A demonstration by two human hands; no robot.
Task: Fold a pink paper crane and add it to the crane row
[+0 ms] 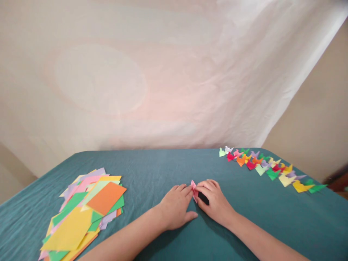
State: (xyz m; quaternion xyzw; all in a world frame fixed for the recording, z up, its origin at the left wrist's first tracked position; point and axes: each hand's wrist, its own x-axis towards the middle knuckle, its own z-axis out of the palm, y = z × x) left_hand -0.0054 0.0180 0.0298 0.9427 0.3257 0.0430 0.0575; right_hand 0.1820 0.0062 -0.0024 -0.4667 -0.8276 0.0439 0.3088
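A small piece of folded pink origami paper (194, 190) lies on the teal-covered table between my two hands, its pointed tip facing away from me. My right hand (213, 198) grips its right side, fingers curled over it and thumb below. A black patch (203, 198) shows between that thumb and the fingers; what it is I cannot tell. From the left, my left hand (177, 204) lies flat with its fingertips at the paper's edge and the thumb stretched apart. My fingers hide part of the paper's folds.
On the left lies a loose pile of coloured paper sheets (72, 224). Several folded paper birds (272, 173) stand in rows along the table's right edge. Behind the teal tablecloth (152, 166) hangs a pale cloth (174, 79).
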